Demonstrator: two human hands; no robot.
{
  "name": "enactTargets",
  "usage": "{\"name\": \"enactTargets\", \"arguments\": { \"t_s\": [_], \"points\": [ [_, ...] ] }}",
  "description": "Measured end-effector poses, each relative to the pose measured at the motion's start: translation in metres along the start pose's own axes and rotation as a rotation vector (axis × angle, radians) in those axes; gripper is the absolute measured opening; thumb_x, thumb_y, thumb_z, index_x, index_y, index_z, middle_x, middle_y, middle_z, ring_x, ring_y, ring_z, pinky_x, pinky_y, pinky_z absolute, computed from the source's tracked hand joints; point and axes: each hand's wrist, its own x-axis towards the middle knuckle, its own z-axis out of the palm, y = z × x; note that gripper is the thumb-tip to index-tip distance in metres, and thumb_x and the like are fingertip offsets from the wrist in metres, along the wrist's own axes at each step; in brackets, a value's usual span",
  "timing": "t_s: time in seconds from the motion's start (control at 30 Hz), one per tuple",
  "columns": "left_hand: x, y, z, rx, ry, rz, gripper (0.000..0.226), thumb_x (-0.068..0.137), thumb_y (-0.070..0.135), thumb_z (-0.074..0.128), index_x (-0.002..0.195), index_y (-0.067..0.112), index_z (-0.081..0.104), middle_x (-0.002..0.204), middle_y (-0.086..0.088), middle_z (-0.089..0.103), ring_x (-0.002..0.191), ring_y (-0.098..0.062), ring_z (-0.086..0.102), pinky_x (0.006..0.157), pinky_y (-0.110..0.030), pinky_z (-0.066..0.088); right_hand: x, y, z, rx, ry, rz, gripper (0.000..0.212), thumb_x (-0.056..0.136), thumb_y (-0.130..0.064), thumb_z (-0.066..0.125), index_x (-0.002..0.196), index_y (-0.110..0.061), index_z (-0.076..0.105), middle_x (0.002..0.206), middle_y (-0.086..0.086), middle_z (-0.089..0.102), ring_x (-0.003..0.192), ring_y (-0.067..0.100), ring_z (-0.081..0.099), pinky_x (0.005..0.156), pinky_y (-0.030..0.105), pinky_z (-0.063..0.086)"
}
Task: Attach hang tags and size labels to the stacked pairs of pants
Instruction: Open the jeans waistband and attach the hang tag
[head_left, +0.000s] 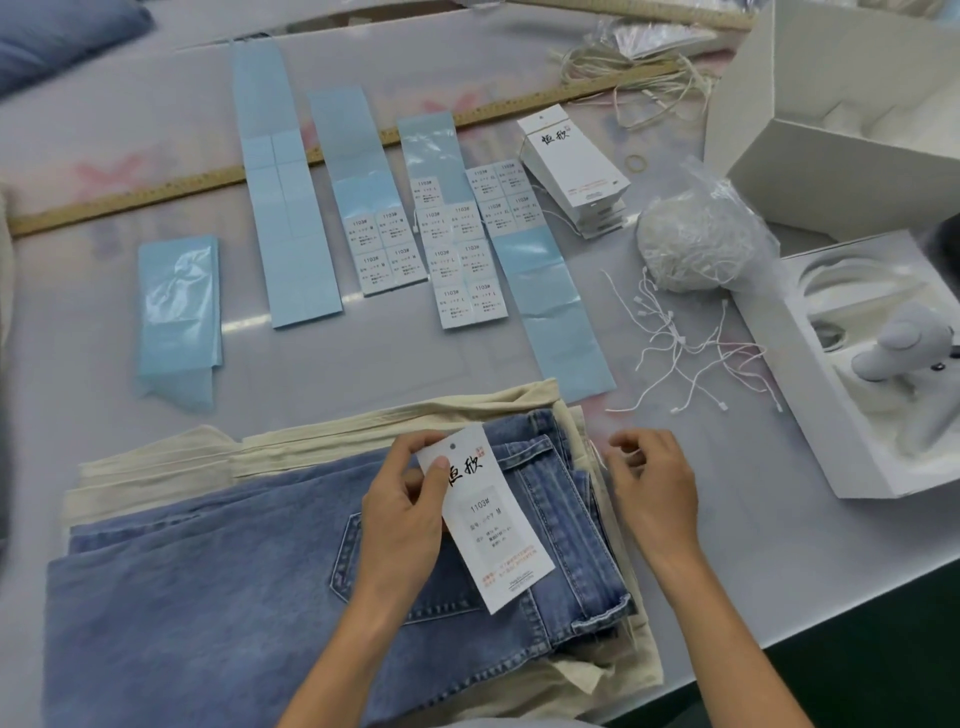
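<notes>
The left hand (402, 519) pinches a white hang tag (488, 519) over the blue jeans (208, 597) at lower centre; the right hand (652, 486), fingers curled, pinches a thin white string (602, 460).

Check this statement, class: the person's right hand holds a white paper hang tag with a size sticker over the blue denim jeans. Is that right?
Not quite. The head view shows the left hand holding the white paper hang tag with its size sticker over the blue denim jeans; the right hand is beside it.
</notes>
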Motion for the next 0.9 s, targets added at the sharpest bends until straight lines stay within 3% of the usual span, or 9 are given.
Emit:
{"name": "enactTargets", "arguments": {
  "t_s": [0.13, 0.33, 0.43, 0.57, 0.7, 0.8, 0.9],
  "points": [
    [-0.002, -0.004, 0.000, -0.017, -0.011, -0.032, 0.029, 0.104, 0.016, 0.055, 0.094, 0.041, 0.062, 0.082, -0.006, 0.077, 0.078, -0.020, 0.076, 0.055, -0.028, 0.057, -0.004, 0.008, 0.008, -0.077, -0.071, -0.073, 0.009, 0.090, -0.011, 0.074, 0.097, -0.012, 0.069, 0.092, -0.002, 0.059, 0.087, 0.020, 0.055, 0.077, 0.029, 0.042],
    [-0.004, -0.004, -0.003, 0.030, -0.009, -0.033, 0.030, 0.104, 0.016, 0.055, 0.094, 0.044, 0.062, 0.081, -0.003, 0.078, 0.077, -0.018, 0.076, 0.057, -0.029, 0.057, -0.002, 0.008, 0.012, -0.216, -0.133, -0.142, 0.008, 0.095, -0.005, 0.065, 0.087, -0.006, 0.062, 0.090, 0.009, 0.058, 0.087, 0.028, 0.049, 0.077, 0.043, 0.043],
    [-0.005, -0.003, -0.004, 0.032, -0.015, -0.032, 0.031, 0.104, 0.016, 0.056, 0.093, 0.045, 0.062, 0.082, -0.003, 0.078, 0.078, -0.017, 0.076, 0.058, -0.031, 0.058, -0.003, 0.005, 0.010, -0.266, -0.167, -0.175, 0.012, 0.097, -0.006, 0.060, 0.086, -0.010, 0.055, 0.089, 0.005, 0.054, 0.085, 0.027, 0.047, 0.073, 0.039, 0.038],
    [-0.005, -0.005, -0.004, -0.007, -0.004, -0.039, 0.033, 0.101, 0.009, 0.060, 0.088, 0.040, 0.065, 0.085, -0.004, 0.078, 0.078, -0.018, 0.076, 0.054, -0.026, 0.056, -0.008, 0.005, 0.004, -0.058, -0.136, -0.042, 0.015, 0.099, -0.010, 0.058, 0.087, -0.017, 0.053, 0.082, -0.004, 0.059, 0.076, 0.016, 0.055, 0.063, 0.026, 0.039],
    [-0.006, -0.009, -0.004, -0.015, -0.009, -0.056, 0.025, 0.100, 0.009, 0.061, 0.093, 0.032, 0.066, 0.085, -0.003, 0.078, 0.079, -0.017, 0.076, 0.054, -0.025, 0.057, -0.011, -0.011, -0.009, 0.162, -0.077, 0.078, 0.018, 0.096, -0.007, 0.065, 0.092, -0.024, 0.063, 0.084, -0.012, 0.066, 0.079, -0.001, 0.063, 0.074, 0.021, 0.053],
    [-0.007, -0.009, -0.004, -0.047, -0.007, -0.062, 0.013, 0.101, 0.009, 0.060, 0.098, 0.021, 0.063, 0.083, -0.004, 0.079, 0.080, -0.017, 0.076, 0.054, -0.025, 0.057, -0.016, -0.038, -0.026, 0.344, -0.082, 0.052, 0.021, 0.092, -0.012, 0.073, 0.093, -0.033, 0.071, 0.085, -0.013, 0.073, 0.085, -0.002, 0.067, 0.077, 0.012, 0.053],
    [-0.011, -0.005, -0.002, -0.078, -0.006, -0.055, 0.009, 0.103, 0.018, 0.057, 0.097, 0.021, 0.063, 0.082, -0.007, 0.078, 0.077, -0.019, 0.076, 0.055, -0.027, 0.058, -0.032, -0.075, -0.033, 0.462, -0.204, -0.055, 0.022, 0.087, -0.012, 0.078, 0.099, -0.031, 0.078, 0.092, -0.017, 0.076, 0.089, 0.004, 0.071, 0.080, 0.013, 0.054]
  ]
}}
